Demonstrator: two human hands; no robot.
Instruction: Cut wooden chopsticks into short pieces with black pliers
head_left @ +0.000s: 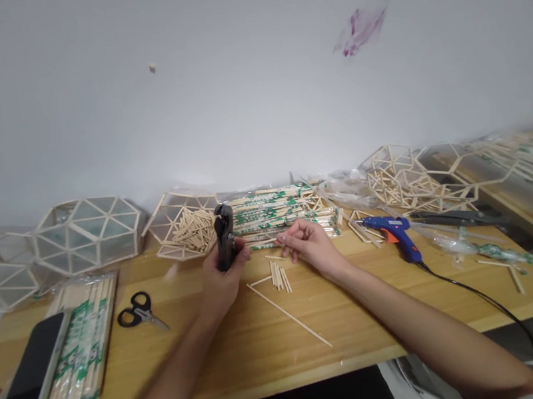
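Observation:
My left hand is wrapped round a black hand tool, which looks like a cutter or pliers and is held upright. To its right, my right hand has thumb and fingertips pinched together, level with the tool. What sits in that pinch is too small to make out. Below and between both hands, several short cut wooden sticks lie side by side on the wooden table. One long thin stick slants across the tabletop nearer to me.
Wrapped chopsticks and a heap of short sticks lie behind my hands. Scissors, a phone and a chopstick pack are left. A blue glue gun, its cable and stick frames stand right; panelled stick domes left.

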